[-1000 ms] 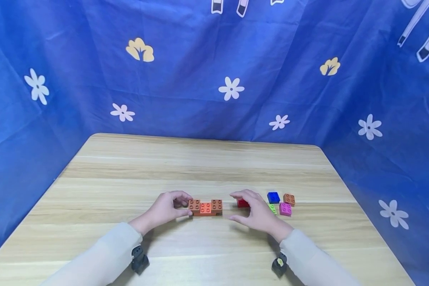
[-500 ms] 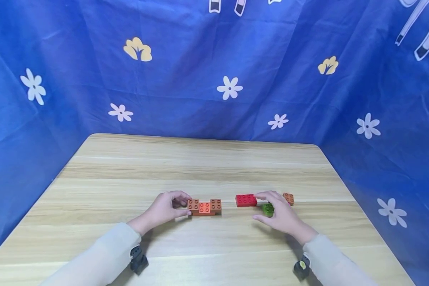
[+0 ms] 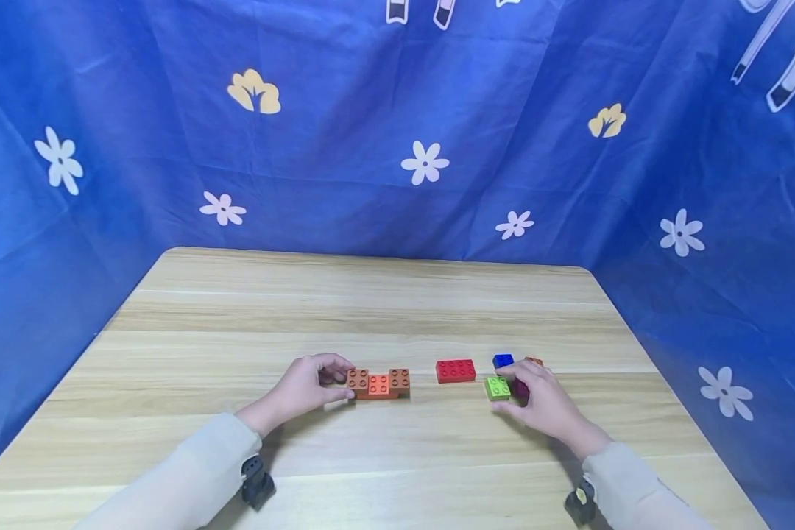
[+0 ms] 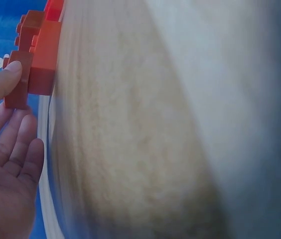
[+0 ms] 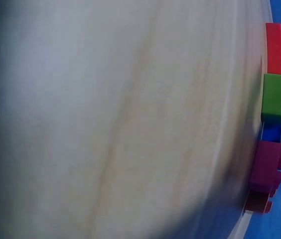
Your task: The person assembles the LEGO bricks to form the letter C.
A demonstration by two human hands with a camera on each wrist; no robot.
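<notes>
My left hand (image 3: 305,384) pinches the left end of a joined row of toy building bricks. That end is a brown brick (image 3: 358,378); an orange brick (image 3: 379,385) shows in the middle and another brown brick (image 3: 400,378) tops the right end. In the left wrist view, the thumb presses on the brown brick (image 4: 20,82). My right hand (image 3: 548,403) hovers over loose bricks, thumb and fingers apart around a lime green brick (image 3: 497,387). Beneath the palm a magenta brick (image 3: 520,390) is partly hidden. The right wrist view shows the fingers clear of the magenta brick (image 5: 266,167).
A long red brick (image 3: 456,371) lies between the joined row and the green brick. Behind the right hand are a blue brick (image 3: 503,361) and a mostly covered brown brick (image 3: 534,361). Blue patterned cloth (image 3: 344,147) hangs around the wooden table (image 3: 371,309).
My right hand has moved right, from over the red brick to over the green and magenta bricks, uncovering the red one. The left hand still holds the joined row in the same place.
</notes>
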